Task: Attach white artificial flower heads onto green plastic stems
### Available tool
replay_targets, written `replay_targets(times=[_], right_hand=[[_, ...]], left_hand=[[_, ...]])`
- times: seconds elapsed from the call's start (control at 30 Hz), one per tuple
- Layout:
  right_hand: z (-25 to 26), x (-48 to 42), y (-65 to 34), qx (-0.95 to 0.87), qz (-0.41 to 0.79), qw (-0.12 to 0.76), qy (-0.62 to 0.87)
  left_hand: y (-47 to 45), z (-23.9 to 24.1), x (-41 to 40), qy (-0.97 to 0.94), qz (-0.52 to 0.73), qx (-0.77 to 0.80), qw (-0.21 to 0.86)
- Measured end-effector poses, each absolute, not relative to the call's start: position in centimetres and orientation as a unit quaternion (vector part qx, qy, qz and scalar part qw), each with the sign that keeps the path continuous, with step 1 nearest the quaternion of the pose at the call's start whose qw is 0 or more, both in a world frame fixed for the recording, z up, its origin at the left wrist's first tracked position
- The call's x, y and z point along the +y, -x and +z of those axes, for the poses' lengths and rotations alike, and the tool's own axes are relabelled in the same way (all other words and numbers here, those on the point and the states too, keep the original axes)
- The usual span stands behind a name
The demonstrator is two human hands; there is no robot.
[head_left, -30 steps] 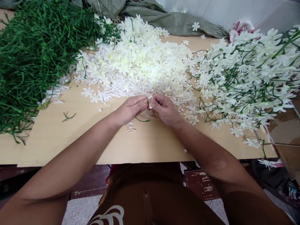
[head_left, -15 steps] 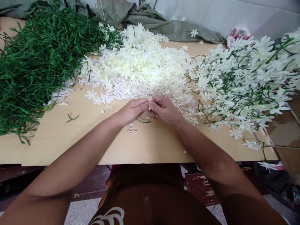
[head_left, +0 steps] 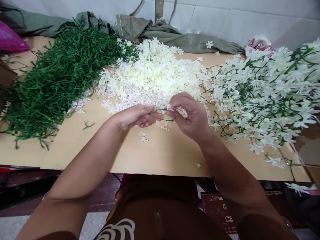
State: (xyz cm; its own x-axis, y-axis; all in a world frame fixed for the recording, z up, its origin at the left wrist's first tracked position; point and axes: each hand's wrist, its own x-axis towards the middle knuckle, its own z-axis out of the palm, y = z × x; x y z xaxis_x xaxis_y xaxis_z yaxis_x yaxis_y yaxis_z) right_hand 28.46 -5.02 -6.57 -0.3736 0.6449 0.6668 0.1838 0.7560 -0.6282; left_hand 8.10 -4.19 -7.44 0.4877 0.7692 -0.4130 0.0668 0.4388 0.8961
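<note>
Since a moment ago the hands have drawn slightly apart and lifted off the counter [head_left: 160,153], and more of the back wall shows. The left hand [head_left: 135,117] pinches one end of a thin green stem [head_left: 160,115]; the right hand [head_left: 191,115] pinches a small white flower [head_left: 169,107] at the stem's other end. Fingers cover the flower's base, so how it meets the stem is hard to tell. The stem spans the gap between both grips, just before the loose white flower heap [head_left: 155,75]. Green stems [head_left: 57,73] lie left, finished sprays [head_left: 270,90] right.
</note>
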Motion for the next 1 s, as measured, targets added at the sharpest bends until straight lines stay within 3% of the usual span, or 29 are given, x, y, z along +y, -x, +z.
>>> replay_targets(times=[0.13,0.3,0.53,0.67,0.9,1.0], right_hand=[[-6.2,-5.9,-28.0,-0.869,0.13,0.447,0.17],[-6.8,-7.1,-28.2,-0.91,0.085,0.36,0.189],[-7.8,-8.0,-28.7,-0.888,0.135,0.303,0.319],[-7.8,-8.5,-25.9,-0.918,0.138,0.186,0.321],[-8.2,-7.8,-19.2,-0.939,0.087,0.058,0.327],[-8.6,-6.9,-19.0,-0.94,0.09,0.05,0.325]], left_hand=[[-8.0,-7.0,-4.6,-0.443,0.274,0.407,0.75],[-8.1,-6.7,-4.1,-0.41,0.386,0.396,0.725],[-6.0,-4.8,-3.7,-0.329,0.527,0.384,0.684],[-4.3,-3.8,-3.9,-0.276,0.601,0.319,0.679],[-3.7,-4.1,-3.8,-0.313,0.577,0.382,0.651],[-3.4,-4.3,-3.7,-0.338,0.569,0.38,0.646]])
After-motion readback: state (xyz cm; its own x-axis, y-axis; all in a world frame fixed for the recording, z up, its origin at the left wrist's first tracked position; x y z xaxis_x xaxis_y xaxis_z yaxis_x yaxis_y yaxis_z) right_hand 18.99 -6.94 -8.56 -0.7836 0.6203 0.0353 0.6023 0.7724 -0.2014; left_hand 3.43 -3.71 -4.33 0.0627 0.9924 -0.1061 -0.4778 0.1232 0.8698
